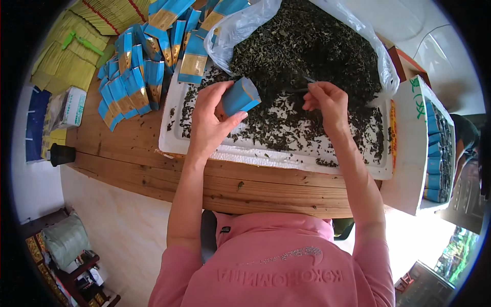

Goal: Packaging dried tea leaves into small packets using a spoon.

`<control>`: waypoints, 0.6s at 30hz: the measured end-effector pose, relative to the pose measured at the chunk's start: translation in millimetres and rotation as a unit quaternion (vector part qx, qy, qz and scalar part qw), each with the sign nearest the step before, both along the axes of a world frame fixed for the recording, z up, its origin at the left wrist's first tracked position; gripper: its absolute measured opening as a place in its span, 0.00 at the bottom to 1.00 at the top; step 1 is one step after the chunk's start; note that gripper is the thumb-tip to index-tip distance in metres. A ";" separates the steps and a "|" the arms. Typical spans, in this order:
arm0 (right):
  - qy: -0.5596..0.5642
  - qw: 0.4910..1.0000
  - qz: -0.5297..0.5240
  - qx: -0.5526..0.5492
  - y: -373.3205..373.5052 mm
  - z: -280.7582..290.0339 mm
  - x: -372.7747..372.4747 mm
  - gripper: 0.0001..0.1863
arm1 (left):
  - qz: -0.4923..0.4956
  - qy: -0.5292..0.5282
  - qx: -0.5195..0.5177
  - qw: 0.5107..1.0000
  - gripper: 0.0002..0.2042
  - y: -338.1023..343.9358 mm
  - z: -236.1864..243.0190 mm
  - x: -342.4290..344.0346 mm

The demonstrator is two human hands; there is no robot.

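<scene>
Pink shirt (279, 276) below; left fingers (236, 118) grip my blue-and-gold packet (239, 100), seemingly for steadiness — right fingers (318, 92) pinch a slim grey tool (309, 79).

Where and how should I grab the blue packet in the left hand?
Probably around the body of the blue packet, from the left, as the left hand does, thumb on the near side. Its pale end, seemingly open, faces away and to the right, so this grip leaves it clear.
</scene>
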State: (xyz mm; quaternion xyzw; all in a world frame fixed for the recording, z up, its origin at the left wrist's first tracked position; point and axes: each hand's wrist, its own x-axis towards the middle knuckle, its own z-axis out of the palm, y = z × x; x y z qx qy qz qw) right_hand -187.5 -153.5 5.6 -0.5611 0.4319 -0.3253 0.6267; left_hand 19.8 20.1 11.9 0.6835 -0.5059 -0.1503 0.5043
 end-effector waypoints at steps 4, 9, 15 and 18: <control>0.054 0.986 0.033 -0.156 10.9 3.6 -2.4 0.07 | -0.010 0.008 0.000 1.000 0.30 0.5 -3.8 1.3; 0.011 0.983 0.056 -0.175 21.7 30.9 -14.8 0.07 | -0.036 -0.014 -0.021 0.999 0.32 -0.5 -6.2 0.8; 0.095 0.894 0.196 -0.391 46.7 64.3 -3.2 0.05 | -0.066 0.046 0.017 0.997 0.35 0.6 -5.6 -2.7; 0.104 0.738 0.253 -0.617 48.3 52.5 13.0 0.04 | -0.088 0.023 0.009 0.996 0.35 -2.3 -8.5 -3.4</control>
